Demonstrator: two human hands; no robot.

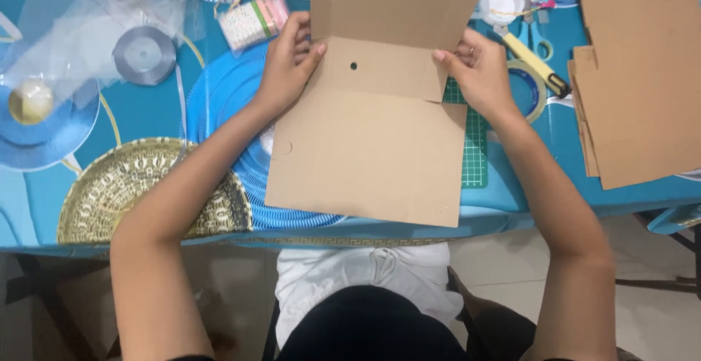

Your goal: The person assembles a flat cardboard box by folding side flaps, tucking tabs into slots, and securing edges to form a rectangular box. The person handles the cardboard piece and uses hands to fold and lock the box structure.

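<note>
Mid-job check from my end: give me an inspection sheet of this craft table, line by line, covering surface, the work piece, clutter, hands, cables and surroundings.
Surface: blue table, mostly covered; a green cutting mat shows under the work.
Job's things: brown cardboard sheet lying flat with a small round hole, its far flap folded up.
Clutter: blue pleated plate, gold patterned plate, grey ribbon roll, clear plastic bags, yellow-handled knife, tape roll, more cardboard pieces at right.
Grippers: left hand and right hand each grip a side edge of the cardboard sheet at the fold.
Cables: nothing seen.
Surroundings: pale tiled floor; the person sits at the table edge.
</note>
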